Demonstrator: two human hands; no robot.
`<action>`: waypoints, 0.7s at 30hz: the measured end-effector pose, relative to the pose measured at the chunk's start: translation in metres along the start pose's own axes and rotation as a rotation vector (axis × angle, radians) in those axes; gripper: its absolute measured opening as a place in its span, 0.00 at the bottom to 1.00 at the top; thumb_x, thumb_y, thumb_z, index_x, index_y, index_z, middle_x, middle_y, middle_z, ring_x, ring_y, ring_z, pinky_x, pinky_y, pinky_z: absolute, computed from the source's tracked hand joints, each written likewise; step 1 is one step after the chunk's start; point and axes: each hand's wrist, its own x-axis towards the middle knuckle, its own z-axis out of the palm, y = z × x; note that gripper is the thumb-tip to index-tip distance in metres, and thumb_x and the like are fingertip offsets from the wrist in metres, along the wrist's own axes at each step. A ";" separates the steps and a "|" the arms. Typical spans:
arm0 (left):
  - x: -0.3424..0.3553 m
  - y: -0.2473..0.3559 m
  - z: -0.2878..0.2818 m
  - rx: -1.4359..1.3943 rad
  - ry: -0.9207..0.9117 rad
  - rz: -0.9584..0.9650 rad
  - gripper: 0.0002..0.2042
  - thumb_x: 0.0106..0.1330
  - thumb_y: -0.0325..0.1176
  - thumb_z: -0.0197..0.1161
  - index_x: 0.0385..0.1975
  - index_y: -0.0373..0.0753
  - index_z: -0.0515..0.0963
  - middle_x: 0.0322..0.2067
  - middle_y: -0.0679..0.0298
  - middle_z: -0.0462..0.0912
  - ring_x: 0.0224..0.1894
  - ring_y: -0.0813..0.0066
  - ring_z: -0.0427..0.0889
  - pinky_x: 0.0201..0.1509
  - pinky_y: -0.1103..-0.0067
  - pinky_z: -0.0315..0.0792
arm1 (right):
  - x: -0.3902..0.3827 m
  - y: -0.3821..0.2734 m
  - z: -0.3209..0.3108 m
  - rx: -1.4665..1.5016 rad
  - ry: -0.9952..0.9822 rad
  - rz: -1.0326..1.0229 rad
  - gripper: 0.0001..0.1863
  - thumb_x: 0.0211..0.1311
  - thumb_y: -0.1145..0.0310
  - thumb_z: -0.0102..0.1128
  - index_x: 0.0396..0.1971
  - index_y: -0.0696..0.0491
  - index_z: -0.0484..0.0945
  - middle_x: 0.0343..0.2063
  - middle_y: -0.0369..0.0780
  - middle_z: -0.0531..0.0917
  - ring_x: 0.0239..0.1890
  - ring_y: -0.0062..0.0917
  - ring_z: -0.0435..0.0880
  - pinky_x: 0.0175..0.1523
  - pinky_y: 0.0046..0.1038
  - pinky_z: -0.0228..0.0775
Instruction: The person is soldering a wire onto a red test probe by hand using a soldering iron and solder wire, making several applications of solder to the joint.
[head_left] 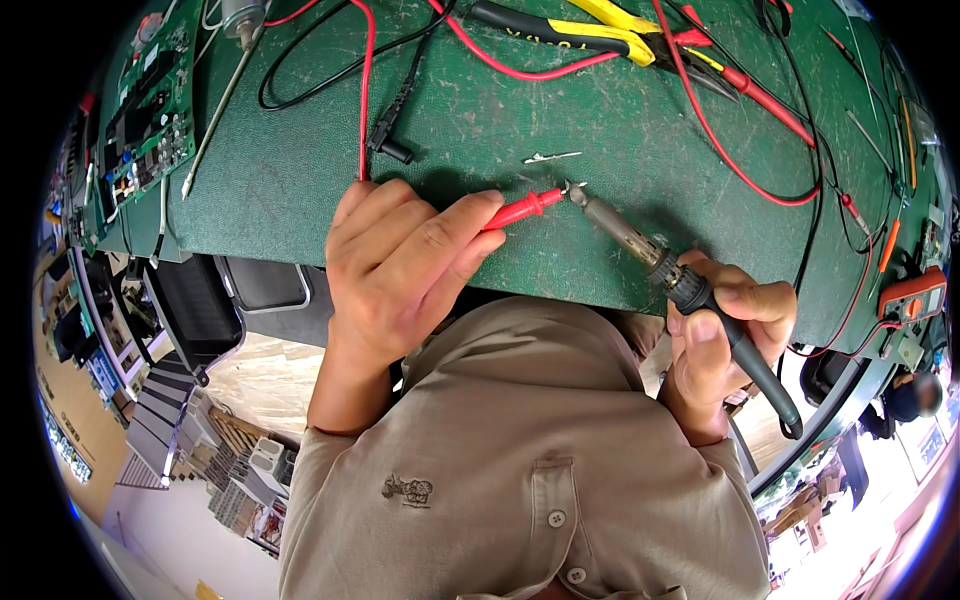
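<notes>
My left hand [405,255] is closed around a red test probe [527,209], its metal tip pointing right. A red lead runs up from behind that hand. In my right hand [728,320] is a soldering iron [690,290] with a black handle, gripped between thumb and fingers. The iron's tip meets the probe's metal end, or lies very close to it; I cannot tell which. Just above them a thin metal probe tip [551,157] lies loose on the green mat [300,215]. A black plug [391,147] rests above my left hand.
Yellow-and-black pliers [600,38] lie at the far side among red and black leads. A green circuit board [155,100] stands at the left. Another red probe [768,104] lies at the upper right. An orange multimeter [912,297] sits by the right edge.
</notes>
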 end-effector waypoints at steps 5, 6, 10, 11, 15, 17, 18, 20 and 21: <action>0.000 0.000 0.000 -0.007 -0.004 -0.007 0.16 0.51 0.33 0.77 0.39 0.36 0.86 0.17 0.70 0.69 0.20 0.71 0.68 0.27 0.73 0.57 | -0.001 0.001 0.000 0.001 0.018 0.002 0.19 0.64 0.72 0.69 0.43 0.56 0.65 0.26 0.45 0.79 0.26 0.24 0.76 0.37 0.32 0.75; 0.000 0.001 0.000 -0.008 -0.005 -0.011 0.16 0.51 0.33 0.77 0.39 0.36 0.86 0.17 0.70 0.69 0.20 0.71 0.68 0.27 0.73 0.58 | -0.001 0.000 0.000 0.003 0.021 0.005 0.19 0.64 0.71 0.69 0.43 0.56 0.65 0.26 0.45 0.79 0.26 0.24 0.76 0.37 0.32 0.75; 0.000 0.001 0.000 -0.007 -0.002 -0.013 0.16 0.51 0.33 0.77 0.39 0.36 0.86 0.17 0.70 0.70 0.20 0.71 0.68 0.27 0.73 0.58 | -0.001 0.001 -0.001 0.018 0.011 0.003 0.19 0.63 0.71 0.69 0.43 0.56 0.65 0.27 0.46 0.80 0.27 0.24 0.76 0.37 0.32 0.75; -0.001 0.000 0.000 -0.007 -0.001 -0.013 0.16 0.51 0.33 0.77 0.39 0.36 0.86 0.17 0.70 0.70 0.20 0.71 0.68 0.27 0.73 0.58 | -0.001 0.001 -0.002 0.015 0.009 -0.002 0.19 0.63 0.72 0.69 0.43 0.55 0.65 0.27 0.46 0.80 0.27 0.24 0.76 0.37 0.32 0.75; -0.002 -0.001 0.001 -0.014 0.015 -0.012 0.16 0.51 0.33 0.77 0.40 0.37 0.87 0.17 0.70 0.70 0.20 0.71 0.68 0.27 0.74 0.58 | 0.000 0.003 -0.001 0.024 0.004 -0.014 0.19 0.63 0.73 0.68 0.44 0.55 0.65 0.26 0.45 0.79 0.26 0.24 0.76 0.37 0.32 0.74; -0.001 0.000 0.000 -0.014 0.008 -0.014 0.16 0.51 0.33 0.77 0.40 0.37 0.87 0.17 0.70 0.70 0.20 0.72 0.68 0.27 0.74 0.58 | -0.001 0.002 -0.001 0.033 0.011 -0.016 0.18 0.63 0.74 0.68 0.44 0.55 0.65 0.26 0.45 0.79 0.26 0.24 0.75 0.37 0.32 0.74; 0.000 0.000 -0.001 -0.014 0.005 -0.015 0.16 0.51 0.33 0.77 0.39 0.37 0.87 0.17 0.70 0.70 0.20 0.72 0.68 0.27 0.74 0.58 | -0.002 0.002 -0.002 0.037 0.014 -0.014 0.18 0.63 0.74 0.67 0.44 0.55 0.65 0.26 0.45 0.79 0.26 0.24 0.75 0.37 0.33 0.74; -0.001 0.001 0.000 -0.012 0.009 -0.023 0.16 0.51 0.33 0.77 0.39 0.37 0.87 0.17 0.70 0.70 0.20 0.72 0.68 0.27 0.74 0.58 | -0.003 0.003 -0.003 0.042 0.020 -0.011 0.18 0.64 0.74 0.67 0.44 0.55 0.65 0.26 0.44 0.79 0.26 0.23 0.74 0.36 0.32 0.73; -0.001 0.001 0.000 -0.011 0.010 -0.026 0.15 0.51 0.33 0.77 0.39 0.37 0.87 0.17 0.70 0.70 0.20 0.72 0.68 0.27 0.74 0.58 | -0.003 0.003 -0.003 0.038 0.024 -0.013 0.18 0.64 0.74 0.67 0.44 0.55 0.65 0.26 0.44 0.78 0.26 0.23 0.74 0.36 0.32 0.73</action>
